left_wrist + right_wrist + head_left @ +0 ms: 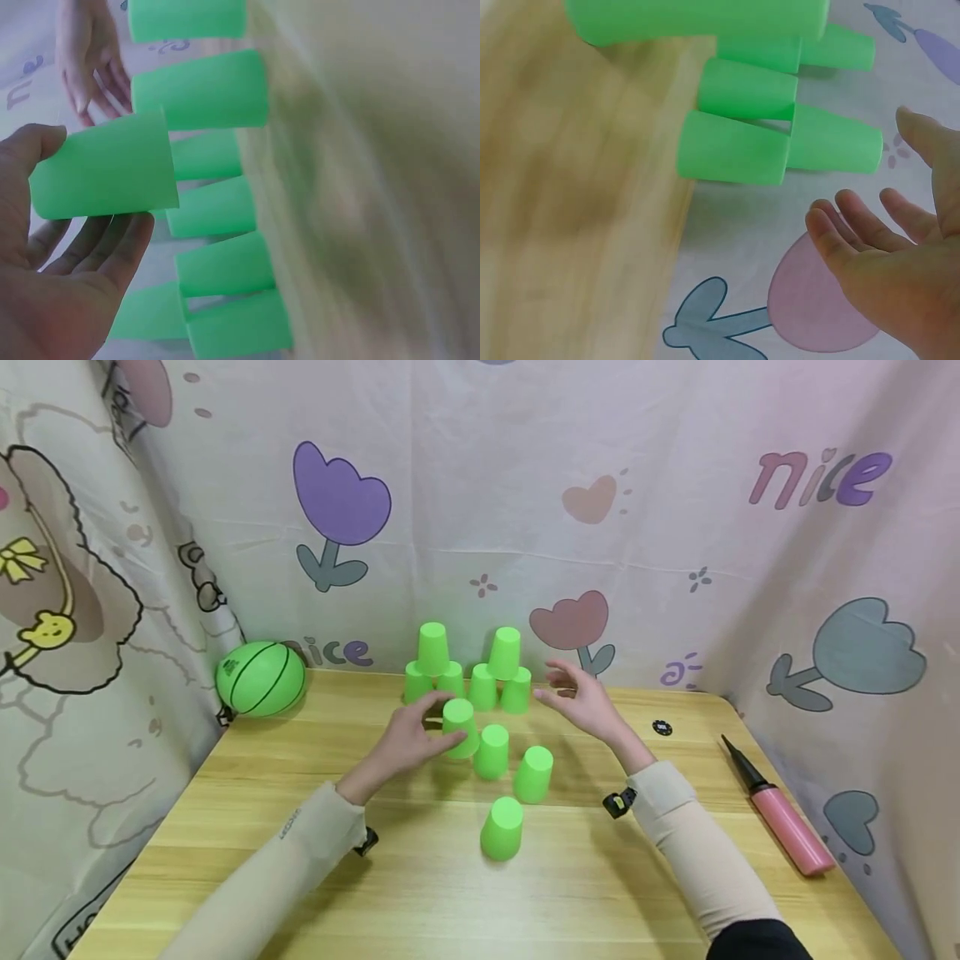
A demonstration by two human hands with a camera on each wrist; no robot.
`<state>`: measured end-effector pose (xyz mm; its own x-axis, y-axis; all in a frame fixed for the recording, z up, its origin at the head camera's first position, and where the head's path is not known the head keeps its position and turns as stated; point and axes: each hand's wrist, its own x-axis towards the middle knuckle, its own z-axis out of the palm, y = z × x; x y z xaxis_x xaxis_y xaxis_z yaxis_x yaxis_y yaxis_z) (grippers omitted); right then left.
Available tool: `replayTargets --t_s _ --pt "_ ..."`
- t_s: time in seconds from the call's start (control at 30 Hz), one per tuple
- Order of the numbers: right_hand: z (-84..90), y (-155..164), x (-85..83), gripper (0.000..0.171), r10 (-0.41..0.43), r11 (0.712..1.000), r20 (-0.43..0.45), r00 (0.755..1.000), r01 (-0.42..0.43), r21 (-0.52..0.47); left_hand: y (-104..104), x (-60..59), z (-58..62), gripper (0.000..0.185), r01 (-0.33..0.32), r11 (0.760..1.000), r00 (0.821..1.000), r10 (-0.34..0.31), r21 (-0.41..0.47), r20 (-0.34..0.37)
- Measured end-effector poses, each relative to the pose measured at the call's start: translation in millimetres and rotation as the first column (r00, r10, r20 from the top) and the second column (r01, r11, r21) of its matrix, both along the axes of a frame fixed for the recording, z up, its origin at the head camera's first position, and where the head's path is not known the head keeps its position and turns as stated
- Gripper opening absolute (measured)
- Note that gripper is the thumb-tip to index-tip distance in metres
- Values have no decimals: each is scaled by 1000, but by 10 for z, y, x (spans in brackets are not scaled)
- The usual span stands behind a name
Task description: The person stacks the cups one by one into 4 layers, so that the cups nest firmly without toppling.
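My left hand (405,739) holds an upside-down green plastic cup (461,727) between thumb and fingers. In the left wrist view, the rim of this held cup (105,169) is raised off the wooden table. My right hand (588,702) hovers with loosely bent fingers and nothing in it, right of the back-right stack. That stack has one green cup (505,653) on top of two others. A similar stack with its own top cup (432,649) stands to its left. Three single upside-down cups stand nearer: one (492,752) beside the held cup, another (533,774) to the right, a third (502,829) in front.
A green ball (262,678) sits at the table's back left corner. Toward the right edge lie a small black disc (662,727) and a pink hand pump (791,829) with a black nozzle. A printed curtain (465,502) hangs right behind the table (360,902).
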<state>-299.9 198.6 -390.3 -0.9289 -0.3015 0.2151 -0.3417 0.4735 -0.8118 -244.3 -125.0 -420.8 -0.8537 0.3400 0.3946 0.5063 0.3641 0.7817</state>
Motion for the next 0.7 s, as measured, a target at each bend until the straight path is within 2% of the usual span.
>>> replayTargets --t_s 0.13,0.33,0.5,0.7 --pt "-62 54 140 65 6 1000 3 1000 -6 5 75 -121 136 60 -71 997 997 70 24 27" --pt "-102 101 298 63 2 1000 -23 1000 -2 30 191 -309 312 56 -134 989 991 133 64 26" --pt "-132 115 402 60 9 999 -18 1000 -8 32 308 -443 413 55 -206 977 978 207 47 -26" --pt "-188 134 451 59 16 1000 11 1000 -16 15 436 -621 462 53 -295 956 952 293 -9 -93"
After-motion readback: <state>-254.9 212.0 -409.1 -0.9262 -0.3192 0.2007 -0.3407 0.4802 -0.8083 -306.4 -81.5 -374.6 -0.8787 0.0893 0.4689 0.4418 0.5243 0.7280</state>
